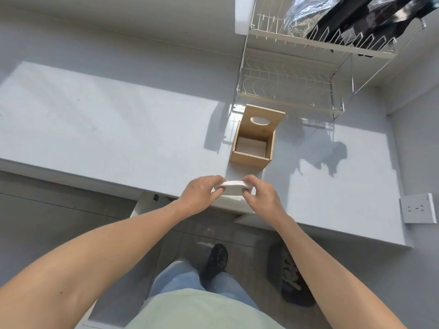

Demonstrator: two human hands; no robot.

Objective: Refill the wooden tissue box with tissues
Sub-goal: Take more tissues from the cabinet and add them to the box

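A wooden tissue box [249, 159] stands on the white counter [107, 129], open at the top, with a little white tissue lying at its bottom. Its lid with an oval hole [263, 117] leans upright against the box's far side. Near the counter's front edge, my left hand [202, 195] and my right hand [261, 195] each grip one end of a white stack of tissues [234, 185], which bends slightly between them. The stack is held just in front of the box.
A two-tier wire dish rack [297, 74] stands behind the box, with foil and a dark bag on its upper shelf. A wall socket [418, 207] is at the right. Below the counter are my legs, a dark shoe [215, 262] and a bin [292, 279].
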